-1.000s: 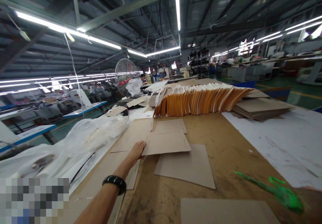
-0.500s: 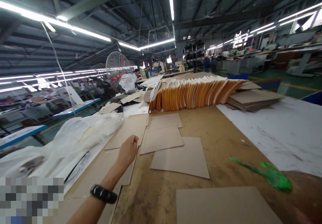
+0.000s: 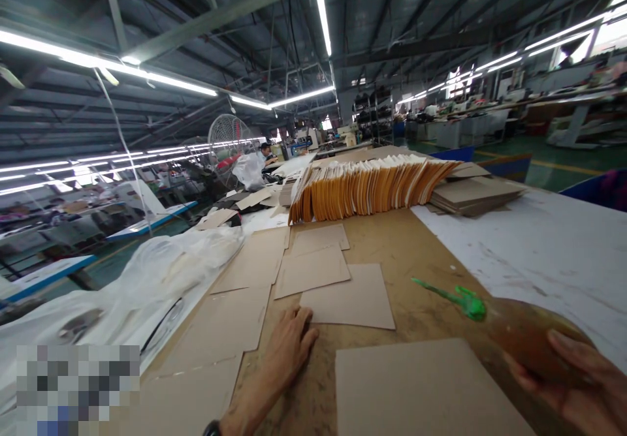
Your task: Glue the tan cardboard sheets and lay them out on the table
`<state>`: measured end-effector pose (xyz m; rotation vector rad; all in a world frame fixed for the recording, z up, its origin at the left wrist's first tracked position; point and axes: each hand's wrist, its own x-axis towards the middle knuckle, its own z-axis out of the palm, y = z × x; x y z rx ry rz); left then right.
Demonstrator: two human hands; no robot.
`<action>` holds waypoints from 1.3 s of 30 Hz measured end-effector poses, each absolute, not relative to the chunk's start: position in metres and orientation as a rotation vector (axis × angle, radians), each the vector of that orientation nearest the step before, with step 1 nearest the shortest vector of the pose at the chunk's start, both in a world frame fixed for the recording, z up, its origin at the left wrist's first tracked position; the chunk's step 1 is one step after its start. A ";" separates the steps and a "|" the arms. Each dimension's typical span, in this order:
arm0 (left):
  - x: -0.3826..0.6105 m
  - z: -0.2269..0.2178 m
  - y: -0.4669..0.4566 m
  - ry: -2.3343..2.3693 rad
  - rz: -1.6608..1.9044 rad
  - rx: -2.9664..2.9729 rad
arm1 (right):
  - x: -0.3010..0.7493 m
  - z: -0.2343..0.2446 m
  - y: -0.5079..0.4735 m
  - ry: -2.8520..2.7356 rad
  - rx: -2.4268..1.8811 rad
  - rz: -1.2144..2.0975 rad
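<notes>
My left hand [image 3: 290,344] lies flat and open on the brown table [image 3: 416,253], its fingertips at the corner of a cardboard sheet [image 3: 353,297]. Low at the right, my right hand [image 3: 573,384] is wrapped round a brown bottle [image 3: 524,335] with a green pointed nozzle [image 3: 450,296], held tilted with the nozzle toward the left over the table. Another cardboard sheet [image 3: 421,390] lies right in front of me, between the two hands. More sheets [image 3: 311,269] lie farther out.
A long row of orange and white envelopes [image 3: 372,188] stands on edge across the far table, beside a flat cardboard stack [image 3: 475,194]. White plastic bags [image 3: 161,273] are heaped at the left. White paper [image 3: 539,253] covers the right side. A person sits far back.
My left hand has drawn back from the far sheet toward me and now rests flat on the table. The bottle in my right hand has come up and inward, with the hand now visible.
</notes>
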<state>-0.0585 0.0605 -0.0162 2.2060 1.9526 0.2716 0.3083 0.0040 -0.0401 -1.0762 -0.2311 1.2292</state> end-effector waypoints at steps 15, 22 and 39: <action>-0.058 -0.022 0.067 1.811 0.291 2.456 | 0.301 -0.008 0.003 -0.086 -1.037 1.244; -0.032 -0.002 0.091 1.981 0.121 2.491 | 0.313 -0.018 0.009 -0.160 -1.105 1.278; -0.027 -0.012 0.090 2.060 -0.014 2.347 | 0.282 -0.022 0.082 -0.259 -0.741 1.526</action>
